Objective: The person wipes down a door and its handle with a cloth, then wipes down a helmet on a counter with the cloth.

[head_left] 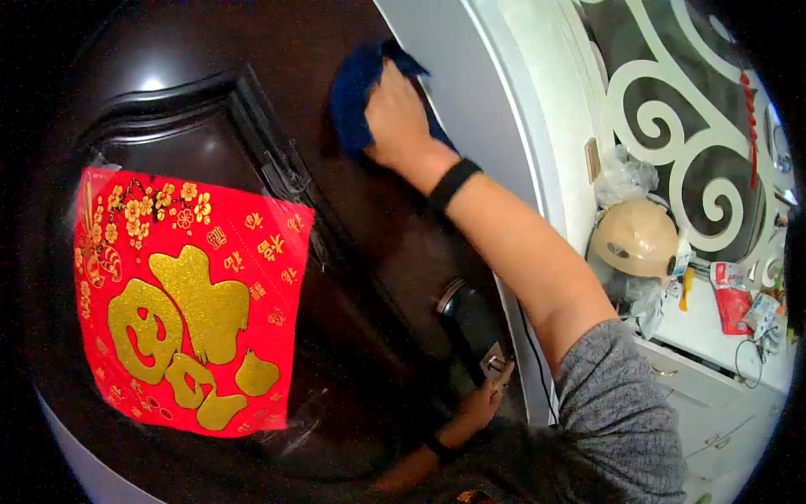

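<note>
My right hand (399,118), with a black band at the wrist, presses a dark blue cloth (351,101) flat on the dark brown door (369,244) near its upper edge. The fingers are bunched over the cloth. Lower down, my left hand (480,407) is in shadow, its fingers closed at the small metal piece of the door lock (495,363). Just above it is the black lock body (468,315). A red paper decoration (273,361) with gold characters and blossoms is stuck on the door panel, to the left of both hands.
A pale door frame (520,109) runs along the door's right side. Beyond it stand a white scrollwork screen (617,92) and a white cabinet (714,420). On the cabinet top are a beige helmet-like object (638,239), plastic bags and a red packet (733,309).
</note>
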A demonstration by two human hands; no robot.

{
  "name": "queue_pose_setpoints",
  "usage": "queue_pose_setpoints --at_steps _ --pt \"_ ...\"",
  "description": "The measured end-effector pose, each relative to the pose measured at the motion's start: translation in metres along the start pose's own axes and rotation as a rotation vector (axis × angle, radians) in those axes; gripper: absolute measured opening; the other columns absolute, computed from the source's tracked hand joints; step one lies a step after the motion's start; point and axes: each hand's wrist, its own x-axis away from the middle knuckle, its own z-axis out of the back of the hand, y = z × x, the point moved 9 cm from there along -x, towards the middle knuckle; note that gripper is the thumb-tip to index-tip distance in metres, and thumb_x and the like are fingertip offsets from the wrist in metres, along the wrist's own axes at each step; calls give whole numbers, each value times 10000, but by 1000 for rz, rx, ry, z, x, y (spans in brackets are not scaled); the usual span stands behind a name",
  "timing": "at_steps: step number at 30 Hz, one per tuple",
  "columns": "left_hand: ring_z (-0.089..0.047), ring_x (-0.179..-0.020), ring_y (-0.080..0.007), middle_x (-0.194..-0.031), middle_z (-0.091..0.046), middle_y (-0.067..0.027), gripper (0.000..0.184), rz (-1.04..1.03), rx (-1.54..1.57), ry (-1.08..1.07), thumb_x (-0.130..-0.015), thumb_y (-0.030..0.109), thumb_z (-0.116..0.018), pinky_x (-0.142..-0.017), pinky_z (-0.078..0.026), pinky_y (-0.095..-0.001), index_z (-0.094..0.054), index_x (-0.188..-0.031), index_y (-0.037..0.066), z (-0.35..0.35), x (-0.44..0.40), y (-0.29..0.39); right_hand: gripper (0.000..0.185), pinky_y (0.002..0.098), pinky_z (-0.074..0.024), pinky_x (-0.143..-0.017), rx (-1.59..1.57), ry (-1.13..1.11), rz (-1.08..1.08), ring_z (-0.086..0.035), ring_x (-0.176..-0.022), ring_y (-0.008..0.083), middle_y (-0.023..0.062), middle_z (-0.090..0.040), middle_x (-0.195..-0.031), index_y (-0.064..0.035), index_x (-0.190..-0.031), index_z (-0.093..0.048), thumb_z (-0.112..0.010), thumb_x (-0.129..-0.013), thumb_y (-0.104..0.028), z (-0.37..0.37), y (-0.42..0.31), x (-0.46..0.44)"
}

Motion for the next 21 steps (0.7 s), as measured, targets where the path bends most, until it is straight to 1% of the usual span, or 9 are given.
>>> queue_pose_setpoints --at_steps 2,3,5,7,10,12,16,18,21 --pt "-624 -757 -470 -906 -644 -293 449 -105 13 149 -978 315 -518 -652 -472 -550 -459 -1293 2 17 6 22 546 454 -398 -1050 94 -38 83 -467 -1225 438 275 -531 -1277 55 -1239 -543 -690 -769 -183 -11 5 -20" --pt "-624 -757 -470 -906 -644 -293 449 -108 20 152 -978 315 -518 -652 -472 -550 -459 -1293 2 26 7 34 567 460 -398 -1048 75 49 77 -465 -1228 430 269 -520 -1302 47 -1250 -539 -697 -761 -191 -12 10 -28" --pt "-608 -1021 -450 -1182 -614 -252 433 143 -20 -75 -1017 291 -471 -867 -491 -515 -424 -1371 46 18 12 27 583 474 -367 -1086 25 -18 58 -422 -1297 422 287 -491 -1347 73 -1203 -579 -750 -714 -194 -21 18 -26" --pt "-612 -999 -453 -1152 -620 -253 423 134 8 -74 -1011 296 -480 -848 -494 -524 -435 -1342 36 6 8 9 600 487 -336 -1125 -28 -85 40 -378 -1367 415 305 -462 -1392 98 -1156 -618 -803 -667 -196 -20 21 -22" --pt "-624 -946 -446 -1092 -629 -251 416 115 -13 -23 -997 307 -503 -801 -501 -526 -455 -1288 13 9 7 15 509 485 -326 -1132 -108 -29 61 -373 -1364 426 308 -453 -1398 105 -1171 -598 -720 -761 -171 9 6 4" --pt "-631 -914 -436 -1061 -632 -248 418 111 -62 20 -990 312 -517 -773 -506 -519 -464 -1262 -1 15 9 18 461 483 -342 -1111 -191 -120 -61 -385 -1341 439 320 -450 -1387 133 -1229 -542 -596 -841 -110 13 10 38" --pt "-642 -911 -418 -1056 -635 -252 411 132 -109 -42 -977 290 -543 -753 -518 -495 -460 -1239 -16 23 8 27 547 482 -396 -1004 -229 -204 -109 -484 -1200 441 338 -450 -1368 178 -1305 -455 -527 -808 -38 8 12 148" --pt "-645 -921 -414 -1053 -637 -251 389 160 -130 -52 -980 275 -536 -762 -521 -488 -464 -1229 -14 17 7 23 535 489 -411 -965 -306 -506 -43 -505 -1164 445 331 -454 -1378 179 -1284 -465 -508 -782 1 0 -5 195" --pt "-615 -783 -456 -887 -636 -265 354 -20 -9 214 -964 341 -531 -670 -471 -537 -526 -1097 14 12 0 6 437 482 -417 -942 -446 -468 -66 -510 -1170 433 321 -485 -1354 171 -1173 -546 -512 -773 0 16 -19 198"
